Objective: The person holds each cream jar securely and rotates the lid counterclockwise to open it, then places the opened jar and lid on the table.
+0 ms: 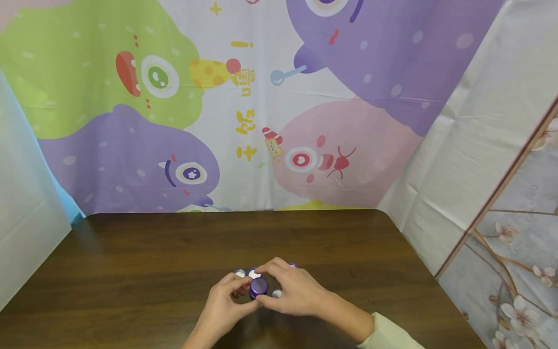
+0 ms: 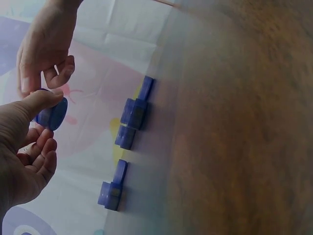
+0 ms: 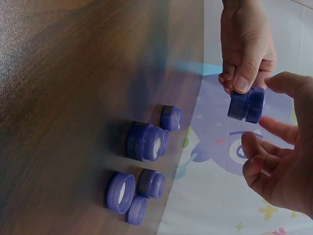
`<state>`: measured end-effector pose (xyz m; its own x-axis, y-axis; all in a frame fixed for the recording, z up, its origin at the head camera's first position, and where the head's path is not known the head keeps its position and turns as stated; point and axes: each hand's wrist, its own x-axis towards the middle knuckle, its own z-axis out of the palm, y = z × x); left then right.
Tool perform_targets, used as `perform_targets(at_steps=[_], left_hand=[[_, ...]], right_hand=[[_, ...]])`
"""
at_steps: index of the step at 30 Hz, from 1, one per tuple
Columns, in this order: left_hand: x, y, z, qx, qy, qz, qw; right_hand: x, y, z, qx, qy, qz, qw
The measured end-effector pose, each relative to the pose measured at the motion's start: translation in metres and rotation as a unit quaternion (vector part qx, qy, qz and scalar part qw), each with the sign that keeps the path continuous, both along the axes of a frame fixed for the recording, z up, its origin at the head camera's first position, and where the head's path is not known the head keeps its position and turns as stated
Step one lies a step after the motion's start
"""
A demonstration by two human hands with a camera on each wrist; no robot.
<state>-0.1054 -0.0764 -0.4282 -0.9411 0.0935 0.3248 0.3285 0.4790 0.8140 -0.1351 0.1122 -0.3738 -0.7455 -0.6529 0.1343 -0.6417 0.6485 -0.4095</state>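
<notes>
A small purple cosmetic jar (image 3: 238, 106) with its lid (image 3: 255, 105) on is held up above the table between both hands. My left hand (image 1: 222, 300) pinches the jar's body with thumb and fingers, seen also in the left wrist view, where the jar (image 2: 45, 116) shows behind the thumb. My right hand (image 1: 298, 291) spans the lid, its thumb and a finger at opposite edges. In the right wrist view, the other fingers of the right hand (image 3: 288, 161) are loosely bent below the lid.
On the dark wooden table (image 1: 152, 261), a larger purple jar (image 3: 141, 142) with white inside stands beside smaller jars (image 3: 168, 117). A large lid (image 3: 113, 192) and a small lid (image 3: 137, 211) lie nearby. A cartoon-printed cloth (image 1: 244, 184) hangs behind the table.
</notes>
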Motion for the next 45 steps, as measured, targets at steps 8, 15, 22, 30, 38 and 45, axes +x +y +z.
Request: perform_targets(at_steps=[8,15,22,30,38,45], left_hand=[[0.0005,-0.0003,0.0006,0.003,-0.009,-0.003,1.0],[-0.0004,-0.0005,-0.001,-0.002,0.005,0.0,1.0],[-0.0004,0.0,-0.0004,-0.006,0.0,-0.002,1.0],[0.0,0.0002,0.0,-0.005,-0.002,-0.007,1.0],[-0.0002,-0.0007,-0.0001,-0.006,0.004,0.002,1.0],[-0.0002,-0.0006,0.0,-0.005,-0.006,0.005,1.0]], right_hand=[[-0.0008,-0.0008,-0.0015,-0.007,0.006,0.008,1.0],[0.0005,-0.0009,-0.0005,-0.004,-0.021,0.037,0.999],[0.0001,-0.0009,-0.0006,-0.002,0.013,0.016,1.0],[-0.0016,-0.0006,-0.0026,0.014,0.0,0.038,0.999],[-0.0011,-0.0001,-0.0033,0.003,-0.008,0.018,1.0],[-0.0016,-0.0007,-0.0039,0.003,0.012,0.04,0.999]])
